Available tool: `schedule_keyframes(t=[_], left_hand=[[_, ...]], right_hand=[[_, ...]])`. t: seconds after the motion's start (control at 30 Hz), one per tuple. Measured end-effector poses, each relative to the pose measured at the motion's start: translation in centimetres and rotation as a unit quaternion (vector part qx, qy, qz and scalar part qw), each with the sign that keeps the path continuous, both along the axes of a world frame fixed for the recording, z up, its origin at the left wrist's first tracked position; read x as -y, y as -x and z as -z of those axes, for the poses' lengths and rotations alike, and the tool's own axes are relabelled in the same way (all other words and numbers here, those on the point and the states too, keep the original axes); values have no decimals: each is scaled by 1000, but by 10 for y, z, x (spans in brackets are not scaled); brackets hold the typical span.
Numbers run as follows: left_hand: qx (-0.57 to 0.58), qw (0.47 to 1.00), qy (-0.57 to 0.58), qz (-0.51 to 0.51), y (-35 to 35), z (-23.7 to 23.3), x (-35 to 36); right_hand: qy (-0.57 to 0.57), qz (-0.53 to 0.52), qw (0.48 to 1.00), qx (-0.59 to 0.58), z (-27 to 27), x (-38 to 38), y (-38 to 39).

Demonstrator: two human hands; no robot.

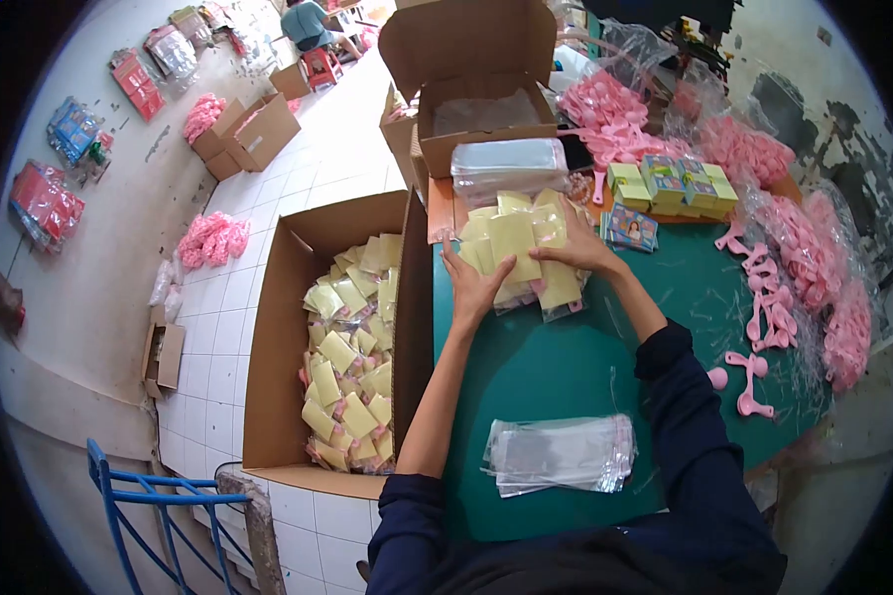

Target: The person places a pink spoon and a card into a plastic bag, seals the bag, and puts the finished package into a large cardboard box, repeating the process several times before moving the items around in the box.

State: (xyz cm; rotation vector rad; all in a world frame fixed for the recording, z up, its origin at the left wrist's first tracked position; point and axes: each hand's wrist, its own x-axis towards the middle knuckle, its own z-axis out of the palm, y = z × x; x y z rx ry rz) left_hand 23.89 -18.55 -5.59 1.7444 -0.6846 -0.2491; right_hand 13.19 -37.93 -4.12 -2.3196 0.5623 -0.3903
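Both hands are at a pile of clear packets with pale yellow cards [511, 239] near the back left of the green table [536, 372]. My left hand [474, 284] presses on the pile's left side, thumb and fingers apart. Across from it, my right hand [577, 244] lies over the right side, fingers spread and partly hidden among the packets. Flat clear bags [561, 453] lie near the table's front edge. To the left, a large open cardboard box [271, 397] holds many similar yellow-card packets [347, 367].
Pink scoops [754, 382] and bagged pink pieces [814, 248] lie at the right. Card stacks [675, 186], more clear bags [506, 159] and an open carton [486, 139] stand at the back. A blue metal frame [159, 496] is lower left; a seated person [308, 25] is far off.
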Motion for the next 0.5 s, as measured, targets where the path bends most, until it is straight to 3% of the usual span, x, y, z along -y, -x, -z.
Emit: schedule_keyframes(t=[0.1, 0.17, 0.23, 0.33, 0.43, 0.5], left_hand=[[-71, 995, 73, 5, -16, 10, 9], [-143, 981, 110, 78, -26, 16, 11], [-222, 940, 149, 212, -22, -20, 6], [-310, 908, 169, 225, -27, -17, 14], [-317, 887, 219, 254, -24, -23, 21], [-348, 878, 243, 221, -13, -21, 23]], right_hand=[[30, 43, 996, -73, -3, 3, -9], [5, 43, 997, -71, -5, 0, -11], [-54, 31, 997, -52, -25, -12, -3], [-72, -4, 997, 40, -11, -6, -4], [-84, 27, 996, 26, 0, -3, -1], [-162, 9, 984, 70, 4, -7, -1]])
